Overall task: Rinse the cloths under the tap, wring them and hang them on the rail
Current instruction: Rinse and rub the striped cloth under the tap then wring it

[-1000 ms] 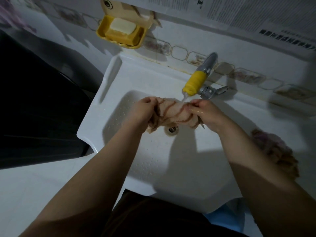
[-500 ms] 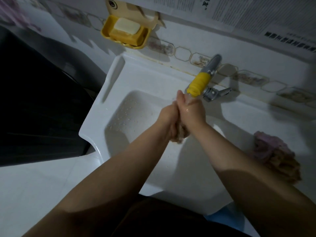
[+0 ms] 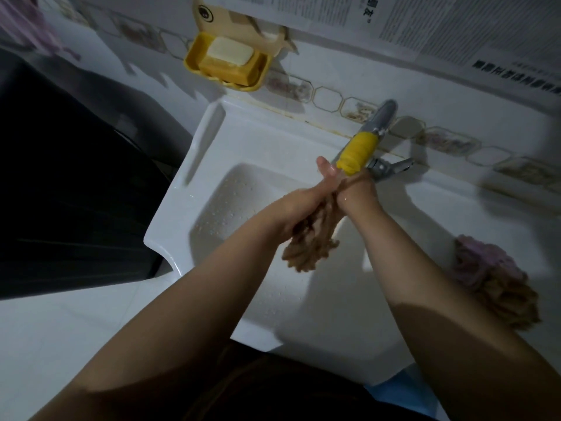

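Both hands, the left hand [image 3: 299,205] and right hand [image 3: 358,197], were pressed together in a grip clamped on a beige cloth [image 3: 309,241] just below the yellow-tipped tap [image 3: 356,153], its loose end hanging beneath the grip over the sink [image 3: 194,214]. Rinsing or wringing looked under way. Another bunched cloth [image 3: 498,284] lay on the surface, well right of the grip, and nothing seemed hung yet.

A white sink [image 3: 209,165] stands against the tiled wall. On its right ledge, near the front edge, lies a bunched pile of cloths [image 3: 498,278], pink and tan.
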Demonstrator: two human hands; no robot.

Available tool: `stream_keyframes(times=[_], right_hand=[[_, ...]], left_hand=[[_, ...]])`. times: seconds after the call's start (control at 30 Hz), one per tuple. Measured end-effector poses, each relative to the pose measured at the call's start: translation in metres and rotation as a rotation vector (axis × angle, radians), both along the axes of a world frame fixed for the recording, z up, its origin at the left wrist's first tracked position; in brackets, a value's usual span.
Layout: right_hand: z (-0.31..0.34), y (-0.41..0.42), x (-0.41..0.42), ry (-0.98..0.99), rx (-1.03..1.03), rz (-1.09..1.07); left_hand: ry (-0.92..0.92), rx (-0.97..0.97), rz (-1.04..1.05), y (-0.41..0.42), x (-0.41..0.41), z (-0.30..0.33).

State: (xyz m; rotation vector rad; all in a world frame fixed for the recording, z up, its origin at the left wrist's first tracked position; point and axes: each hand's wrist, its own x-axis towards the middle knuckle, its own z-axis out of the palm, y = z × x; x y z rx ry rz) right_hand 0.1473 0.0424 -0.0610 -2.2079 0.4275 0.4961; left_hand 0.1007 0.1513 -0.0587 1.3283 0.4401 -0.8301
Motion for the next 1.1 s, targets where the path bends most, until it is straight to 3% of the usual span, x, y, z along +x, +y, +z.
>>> stream_keyframes(times=[0.07,0.17,0.3,0.43,0.53,0.6,0.73,0.87,0.93,1.03,1.1], right_hand=[[0.001,-0.008,0.005,0.101,0.082,0.006],[-0.001,-0.026,0.002,0.242,0.234,0.098],[-0.015,-0.024,-0.005,0.214,0.123,0.122],[0.004,0.001,-0.016,-0.011,0.08,0.059],[0.008,0.023,-0.03,-0.157,0.051,0.166],[0.006,0.024,-0.026,-0.227,-0.017,0.101],[0.009,0.018,-0.018,-0.236,0.065,-0.132],[0.003,0.029,-0.029,-0.279,-0.236,0.103],[0.009,0.021,-0.02,-0.195,-0.285,0.086],[0.009,0.003,-0.001,-0.054,0.051,-0.021],[0.009,-0.003,-0.006,0.156,0.39,-0.031]], left_hand=[[-0.148,0.068,-0.072,0.013,-0.001,-0.005],[-0.277,0.137,0.071,0.024,0.002,-0.015],[-0.318,0.212,0.238,0.019,0.008,-0.019],[-0.196,0.317,0.46,0.006,0.023,-0.02],[-0.032,0.217,0.515,-0.002,0.029,-0.022],[0.045,0.11,0.521,-0.015,0.026,-0.019],[0.022,0.152,0.461,-0.031,0.019,-0.019],[0.107,-0.102,0.561,-0.023,0.019,-0.025],[0.133,-0.131,0.508,-0.026,0.014,-0.023],[0.084,-0.137,0.392,-0.018,0.013,-0.014],[0.063,-0.308,0.407,-0.004,0.016,-0.011]])
